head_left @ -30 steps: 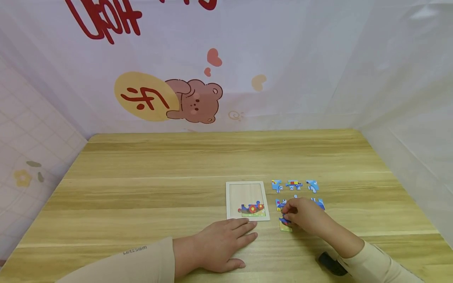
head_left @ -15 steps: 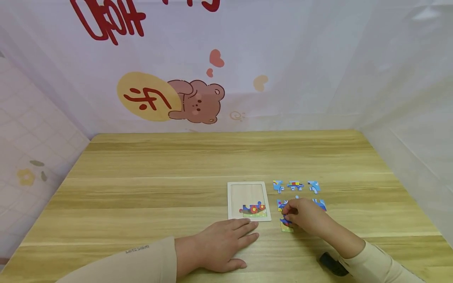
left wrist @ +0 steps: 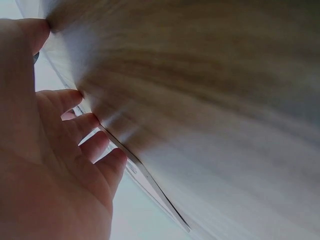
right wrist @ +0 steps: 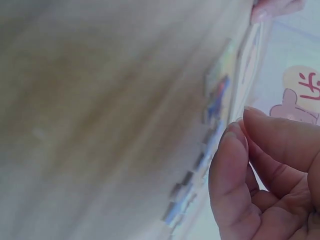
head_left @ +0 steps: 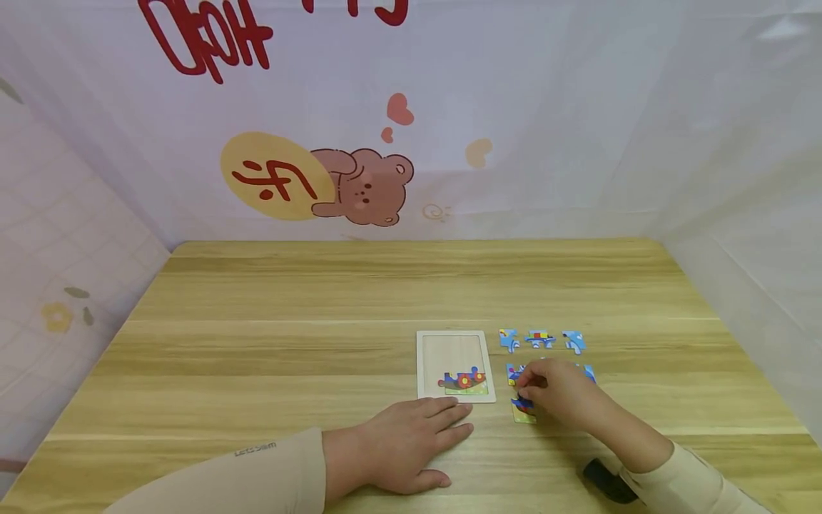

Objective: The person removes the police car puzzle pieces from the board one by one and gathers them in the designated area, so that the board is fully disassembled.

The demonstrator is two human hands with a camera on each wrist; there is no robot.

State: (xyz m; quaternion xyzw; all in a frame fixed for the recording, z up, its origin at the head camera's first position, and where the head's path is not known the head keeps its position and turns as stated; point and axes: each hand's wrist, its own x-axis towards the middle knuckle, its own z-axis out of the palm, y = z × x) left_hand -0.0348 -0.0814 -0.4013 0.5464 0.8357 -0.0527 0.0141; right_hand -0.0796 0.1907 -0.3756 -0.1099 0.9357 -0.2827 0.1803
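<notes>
My left hand (head_left: pixel 411 444) lies spread on the table, fingertips at the near edge of a white-rimmed puzzle tray (head_left: pixel 420 364). In the left wrist view, its fingers (left wrist: pixel 114 162) reach along the tray's side. Joined jigsaw pieces (head_left: pixel 464 382), red, blue and green, sit in the tray's lower right. My right hand (head_left: pixel 561 392) hovers above the loose pieces, fingers loosely bent, thumb and forefinger tips close together. Nothing shows between those tips in the right wrist view. Just below them is a green-bottomed jigsaw piece (head_left: pixel 524 412); the hand hides part of the middle row.
Three blue jigsaw pieces form a back row right of the tray, the middle one (head_left: pixel 539 338) showing red and yellow. Another blue piece (head_left: pixel 589 373) peeks out behind the right hand. A black object (head_left: pixel 609 482) lies by the right sleeve. White printed cloth (head_left: pixel 546 128) encloses the wooden table (head_left: pixel 289 300).
The head view has shifted slightly, so the whole scene sits a little farther right. Both hands and the jigsaw pieces keep their places on the table.
</notes>
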